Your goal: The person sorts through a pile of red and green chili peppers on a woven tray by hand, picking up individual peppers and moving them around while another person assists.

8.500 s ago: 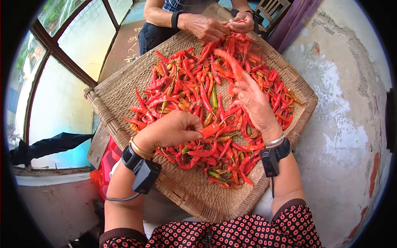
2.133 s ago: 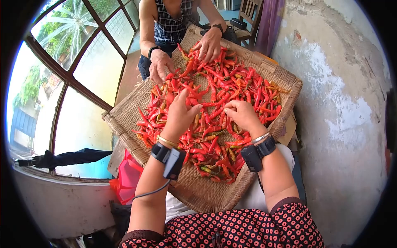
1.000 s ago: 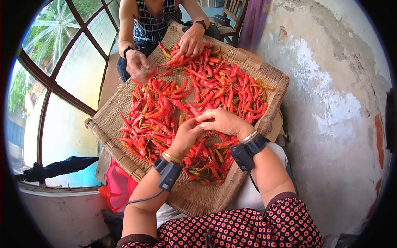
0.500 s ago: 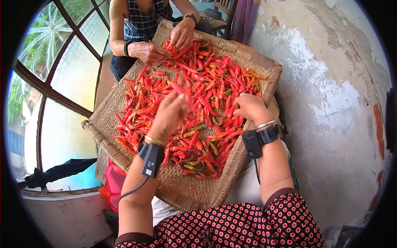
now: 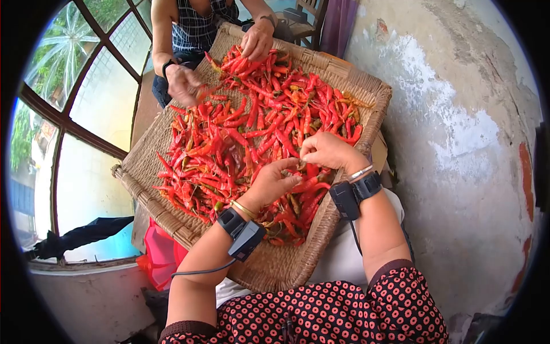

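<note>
Many red chili peppers (image 5: 217,155), a few of them orange or green, lie heaped in a large woven basket tray (image 5: 137,169). My left hand (image 5: 274,184) is over the near part of the heap, thumb and forefinger apart, with no pepper visible between them. Just to its right, the fingertips of my right hand (image 5: 329,152) are pinched together close to the left fingers. What that pinch holds is too small and hidden to make out; red peppers show directly beneath it. Both wrists wear a bangle and a strapped black device.
Across the tray sits another person, whose one hand (image 5: 256,43) is on the far peppers and whose other hand (image 5: 184,86) is blurred above the left edge. A window (image 5: 94,103) stands at left, a rough plaster wall (image 5: 458,172) at right. A red bag (image 5: 163,255) lies below the tray's left side.
My left hand has come right and down, and the red chili pepper it held is gone from it. My right hand has shifted left. The other person's blurred hand has moved left and down.
</note>
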Demonstrator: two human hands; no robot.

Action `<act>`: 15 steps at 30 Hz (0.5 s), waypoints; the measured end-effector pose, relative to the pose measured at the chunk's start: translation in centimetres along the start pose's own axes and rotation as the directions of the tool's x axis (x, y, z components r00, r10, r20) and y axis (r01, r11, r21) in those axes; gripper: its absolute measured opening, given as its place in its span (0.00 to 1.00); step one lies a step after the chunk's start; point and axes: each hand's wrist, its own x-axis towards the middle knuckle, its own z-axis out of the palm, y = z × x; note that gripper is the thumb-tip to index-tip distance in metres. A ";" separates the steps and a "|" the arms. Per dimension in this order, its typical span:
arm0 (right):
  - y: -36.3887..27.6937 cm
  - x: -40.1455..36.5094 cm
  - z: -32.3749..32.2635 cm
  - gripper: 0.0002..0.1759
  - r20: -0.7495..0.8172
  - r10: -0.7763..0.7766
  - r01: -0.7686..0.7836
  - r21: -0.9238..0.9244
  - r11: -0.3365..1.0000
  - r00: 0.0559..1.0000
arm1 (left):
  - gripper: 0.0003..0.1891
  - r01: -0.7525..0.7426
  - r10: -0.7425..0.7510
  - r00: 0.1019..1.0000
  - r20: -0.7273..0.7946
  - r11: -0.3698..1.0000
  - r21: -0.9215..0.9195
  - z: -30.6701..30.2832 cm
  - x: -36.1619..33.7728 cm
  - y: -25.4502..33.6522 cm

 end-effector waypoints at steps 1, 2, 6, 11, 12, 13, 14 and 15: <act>-0.1 0.1 0.2 0.06 0.015 0.019 -0.020 0.136 0.991 1.000 | 0.14 -0.099 0.100 0.995 -0.021 0.994 0.044 0.3 0.1 -0.2; -0.5 0.0 0.2 0.06 0.017 0.022 -0.024 0.139 0.990 1.000 | 0.14 -0.095 0.096 0.995 -0.019 0.995 0.042 0.4 0.1 -0.2; -1.0 0.5 0.3 0.08 0.092 -0.031 -0.011 0.423 0.906 0.995 | 0.12 0.031 -0.010 0.995 0.101 0.978 -0.208 0.5 -0.3 1.2; -0.5 1.1 0.5 0.09 -0.165 -0.013 0.055 0.253 0.966 0.986 | 0.09 0.092 -0.090 0.996 0.020 0.963 -0.255 -1.2 0.1 2.5; -0.2 1.3 0.6 0.09 -0.326 -0.061 0.052 -0.037 0.998 0.943 | 0.09 0.101 -0.112 0.993 -0.037 0.967 -0.232 -1.9 0.3 2.6; 0.2 1.2 0.7 0.09 -0.326 -0.061 0.053 -0.034 0.998 0.943 | 0.10 0.084 -0.119 0.986 -0.117 0.961 -0.263 -2.5 0.6 3.3; 0.6 1.0 0.8 0.10 -0.305 -0.070 0.015 -0.178 0.984 0.950 | 0.11 0.066 -0.128 0.972 -0.196 0.954 -0.293 -3.2 0.8 3.8; 1.0 0.8 0.9 0.11 -0.284 -0.075 -0.020 -0.318 0.948 0.956 | 0.12 0.027 -0.108 0.971 -0.216 0.938 -0.345 -4.3 1.1 3.6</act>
